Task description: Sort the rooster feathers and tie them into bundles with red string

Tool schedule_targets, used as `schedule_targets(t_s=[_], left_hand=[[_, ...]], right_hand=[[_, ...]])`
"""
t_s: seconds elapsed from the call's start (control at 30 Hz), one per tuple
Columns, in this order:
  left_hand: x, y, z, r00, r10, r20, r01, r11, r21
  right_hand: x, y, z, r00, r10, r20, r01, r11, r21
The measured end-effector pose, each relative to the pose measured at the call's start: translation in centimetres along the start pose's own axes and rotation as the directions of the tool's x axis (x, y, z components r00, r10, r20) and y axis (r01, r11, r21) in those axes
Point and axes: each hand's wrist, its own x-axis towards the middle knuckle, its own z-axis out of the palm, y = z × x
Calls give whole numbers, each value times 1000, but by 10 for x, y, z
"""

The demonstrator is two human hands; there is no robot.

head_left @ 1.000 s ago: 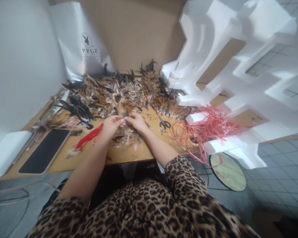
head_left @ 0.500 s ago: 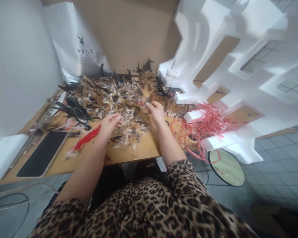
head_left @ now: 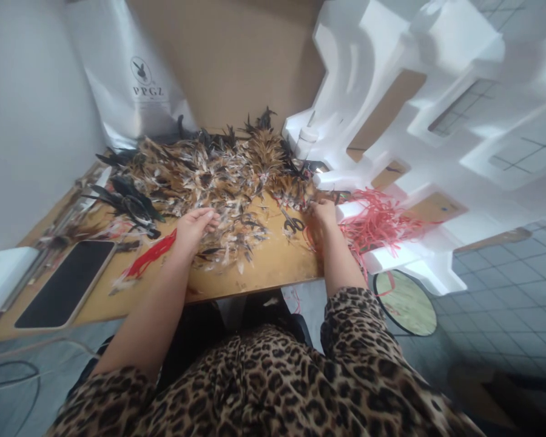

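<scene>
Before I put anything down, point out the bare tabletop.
The largest bare patch borders the front edge of the table, between loose feathers, scissors and right forearm; a smaller one, between phone and left forearm. A feather pile crowds the back; pink strips, the right.

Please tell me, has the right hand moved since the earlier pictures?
Yes. The right hand was left of the scissors one second ago; now it is right of them, nearer the pink strips.

Feathers (head_left: 195, 173) on table (head_left: 264, 267) before bag (head_left: 136, 115)
</scene>
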Motion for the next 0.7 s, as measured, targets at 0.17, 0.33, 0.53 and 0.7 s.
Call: schedule_targets(t_s=[0.17, 0.33, 0.53, 0.7], left_hand=[[1, 1, -1, 999, -5, -32, 4, 1000, -16], [1, 2, 0, 998, -5, -57, 4, 1000, -6], [1, 2, -1, 999, 21, -50, -22, 999, -24], [0, 3, -2, 998, 32, -49, -34, 998, -43]], right_hand=[[-1, 0, 7, 998, -17, 59, 25, 990, -137], [-5, 2, 5, 1000, -27, 7, 28, 987, -156], [-7, -8, 0, 996, -22, -91, 21, 1000, -21], [-5, -11, 1, 997, 1, -73, 12, 984, 177]])
